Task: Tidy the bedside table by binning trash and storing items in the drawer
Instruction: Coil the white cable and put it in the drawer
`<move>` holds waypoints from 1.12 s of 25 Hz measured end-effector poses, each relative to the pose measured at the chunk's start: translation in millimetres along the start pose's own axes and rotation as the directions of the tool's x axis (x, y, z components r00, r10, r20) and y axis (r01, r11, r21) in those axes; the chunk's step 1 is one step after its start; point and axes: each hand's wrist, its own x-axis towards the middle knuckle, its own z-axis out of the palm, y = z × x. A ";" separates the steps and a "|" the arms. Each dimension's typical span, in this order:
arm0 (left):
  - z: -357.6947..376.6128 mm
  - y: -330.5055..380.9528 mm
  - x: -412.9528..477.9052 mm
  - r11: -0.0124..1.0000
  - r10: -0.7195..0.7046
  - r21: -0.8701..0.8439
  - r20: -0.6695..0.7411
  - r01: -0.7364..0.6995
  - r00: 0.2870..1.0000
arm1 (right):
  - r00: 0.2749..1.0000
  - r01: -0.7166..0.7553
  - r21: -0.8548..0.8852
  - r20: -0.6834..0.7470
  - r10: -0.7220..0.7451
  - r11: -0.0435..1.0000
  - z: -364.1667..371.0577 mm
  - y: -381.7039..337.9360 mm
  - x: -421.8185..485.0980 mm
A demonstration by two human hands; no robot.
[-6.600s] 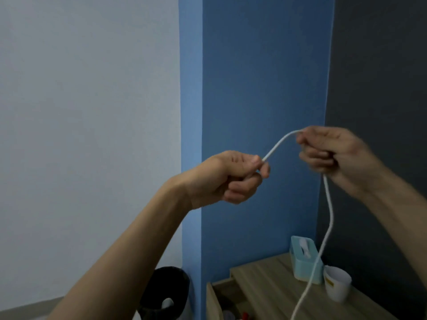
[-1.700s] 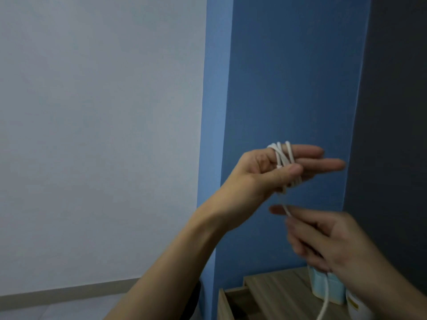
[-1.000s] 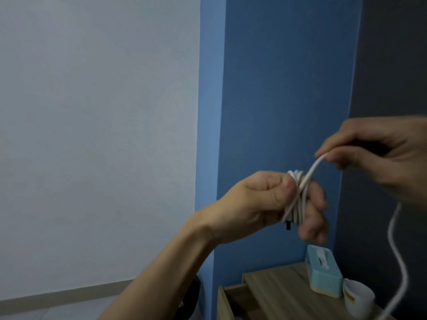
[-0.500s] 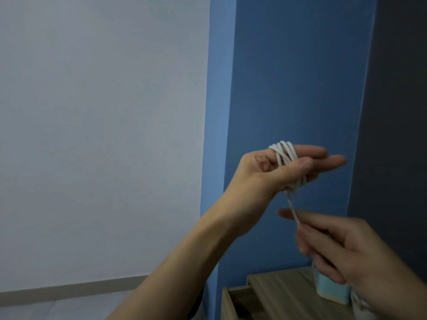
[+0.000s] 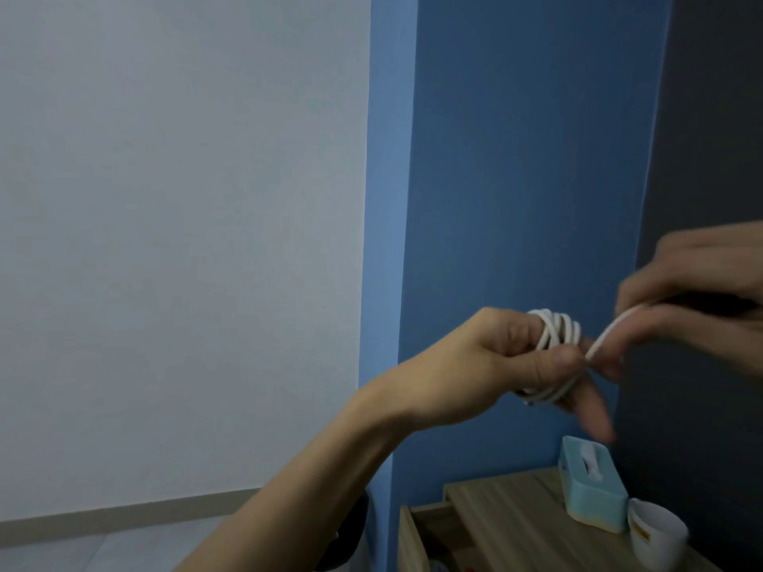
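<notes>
Left hand [image 5: 512, 361] clenched, white cable [image 5: 553, 336] coiled round its fingers, thumb pinning the turns. At 2 o'clock of it, blurred right hand [image 5: 697, 299] pinches the free strand. Risk: a slack thumb lets loops spring off before reaching the open drawer [image 5: 429, 526], 6 o'clock, beside the bench [image 5: 516, 518].

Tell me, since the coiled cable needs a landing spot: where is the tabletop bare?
Bare wood lies on the bedside table between its left edge and the tissue box. The right end is crowded: tissue box and white cup.

Smooth white plastic-coated cable [image 5: 555, 336], pale wood-grain table [image 5: 516, 518] with matt finish, glossy teal plastic tissue box [image 5: 594, 495], smooth white cup [image 5: 656, 538], matt painted blue wall [image 5: 516, 158]
</notes>
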 end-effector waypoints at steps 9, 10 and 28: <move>12.4 2.1 -4.9 0.943 0.026 -0.333 0.138 0.021 0.990 | 0.991 -0.122 0.793 0.127 0.034 0.597 55.7 -0.3 -18.6; 11.1 3.2 -5.0 0.937 0.028 -0.347 0.155 0.028 0.987 | 0.993 -0.112 0.787 0.101 0.053 0.607 55.0 -2.7 -17.5; 55.8 13.2 -13.0 0.985 0.108 0.171 -0.604 -0.004 0.790 | 0.832 -0.133 0.158 -0.518 0.197 0.978 79.3 -25.5 -11.1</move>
